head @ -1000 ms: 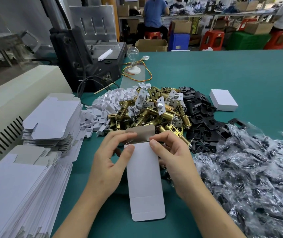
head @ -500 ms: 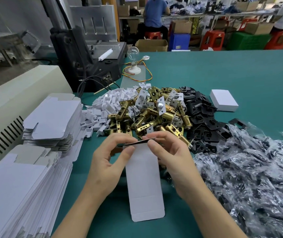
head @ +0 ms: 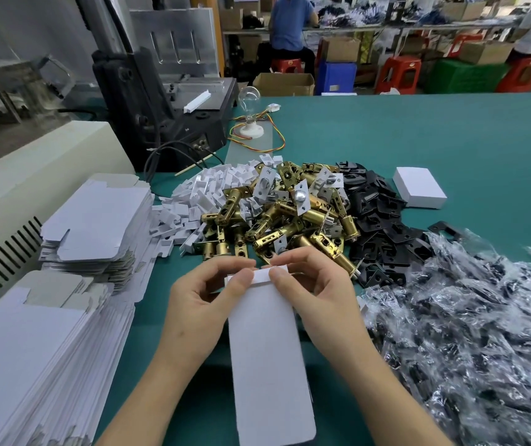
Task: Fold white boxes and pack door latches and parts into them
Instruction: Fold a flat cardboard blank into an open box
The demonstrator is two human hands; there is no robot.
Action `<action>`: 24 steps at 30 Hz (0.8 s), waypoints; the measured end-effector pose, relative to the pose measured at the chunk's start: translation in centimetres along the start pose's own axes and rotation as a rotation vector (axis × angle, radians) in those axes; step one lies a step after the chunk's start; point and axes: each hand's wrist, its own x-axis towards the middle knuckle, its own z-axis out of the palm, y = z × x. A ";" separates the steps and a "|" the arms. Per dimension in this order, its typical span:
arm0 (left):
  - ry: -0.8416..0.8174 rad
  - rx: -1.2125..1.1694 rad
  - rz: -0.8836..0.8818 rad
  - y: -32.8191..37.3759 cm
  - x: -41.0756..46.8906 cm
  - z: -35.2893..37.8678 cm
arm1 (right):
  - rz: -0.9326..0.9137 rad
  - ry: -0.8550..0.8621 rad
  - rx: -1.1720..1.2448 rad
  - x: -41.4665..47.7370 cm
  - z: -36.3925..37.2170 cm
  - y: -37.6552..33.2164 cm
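Two grips, left hand (head: pixel 203 304) and right hand (head: pixel 319 294), are clamped on the folded-over far flap of a long, flat white cardboard box (head: pixel 267 365), lengthwise over the green bench (head: pixel 418 140), near the brass latch pile (head: pixel 277 220).

Our left hand (head: pixel 203 300) and right hand (head: pixel 319 284) sit close together, wrists angled toward each other. Our fingers curl, and both thumbs press side by side on the white box (head: pixel 267 349), pinching its folded far edge.
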 end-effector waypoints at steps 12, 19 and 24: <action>0.020 -0.204 -0.271 -0.6 0.5 -0.3 | 0.160 -0.107 0.096 0.4 -0.6 0.3; 0.137 -0.191 -0.237 -0.7 0.7 -0.4 | 0.209 -0.136 0.041 0.3 -0.7 0.4; 0.022 -0.247 -0.269 -0.4 0.8 -0.7 | 0.149 -0.145 -0.043 0.4 -1.6 -0.2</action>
